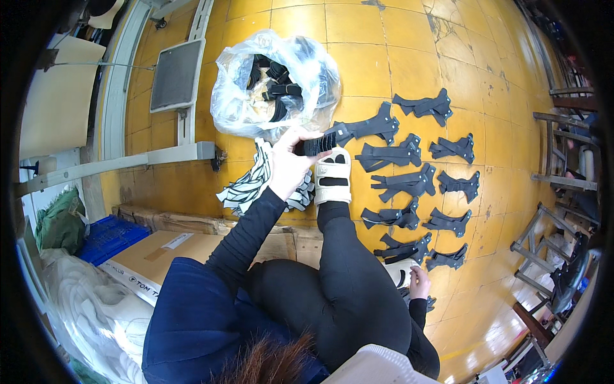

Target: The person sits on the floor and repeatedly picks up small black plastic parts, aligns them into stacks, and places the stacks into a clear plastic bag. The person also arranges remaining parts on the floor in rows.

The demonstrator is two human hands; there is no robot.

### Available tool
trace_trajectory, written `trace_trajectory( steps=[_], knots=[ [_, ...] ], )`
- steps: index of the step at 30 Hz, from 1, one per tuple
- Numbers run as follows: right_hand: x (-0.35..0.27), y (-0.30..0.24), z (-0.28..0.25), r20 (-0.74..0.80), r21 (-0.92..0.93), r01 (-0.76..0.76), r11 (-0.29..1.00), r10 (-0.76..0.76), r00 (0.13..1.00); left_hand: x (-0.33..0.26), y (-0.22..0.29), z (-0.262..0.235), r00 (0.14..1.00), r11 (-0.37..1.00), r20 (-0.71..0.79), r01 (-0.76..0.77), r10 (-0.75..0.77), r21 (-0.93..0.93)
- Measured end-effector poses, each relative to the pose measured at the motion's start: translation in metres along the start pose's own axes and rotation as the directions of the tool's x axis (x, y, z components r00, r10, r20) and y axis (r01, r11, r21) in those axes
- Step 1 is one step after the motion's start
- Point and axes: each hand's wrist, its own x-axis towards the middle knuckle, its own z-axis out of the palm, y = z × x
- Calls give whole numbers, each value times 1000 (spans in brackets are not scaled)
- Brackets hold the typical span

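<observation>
The largest thing is the yellow tiled floor [358, 29], which fills the middle and the right of the frame. On it, at the lower centre, come the person's two legs [355, 262] in dark trousers. One cardboard box [163, 253] lies at the lower left, beside one blue crate [115, 237]. One clear plastic bag [227, 115] stands open at the upper centre, and inside it are several black rolls [282, 91] (I count at least three, but they overlap). Below the bag is one heap of white-and-black strips [251, 185], partly hidden by the left arm; its pieces are too tangled to count.

Right of centre, ten black strap bundles [404, 184] lie flat in two columns of five each. One more dark piece [430, 303] shows partly near the lower end of these columns. Two pale sandals [333, 179] are on the feet; the second is partly covered.

Of the two hands, the left hand [289, 160], at the centre, pinches one small stack of black pieces [319, 144] between its thumb and fingers, above the toe of the upper sandal. The right hand [419, 283], at the lower right, is beside the second sandal with bent fingers; I cannot tell if it holds something.
</observation>
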Motion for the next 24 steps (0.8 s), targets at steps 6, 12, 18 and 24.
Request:
trace_trajectory(
  steps=[6,12,18,24],
  knots=[
    [-6,3,7,9,-1,-16,1000,16,1000,-1,4,-6,979,965,-22,-194,201,177],
    [-20,18,19,86,24,-141,990,138,987,0,5,-11,964,930,49,-266,263,255],
    [-32,33,30,65,174,-242,955,234,970,56,-51,-70,926,568,239,-368,290,736],
    [-26,33,35,88,222,-300,928,287,954,102,-163,-139,929,594,354,-347,111,725]
  ],
)
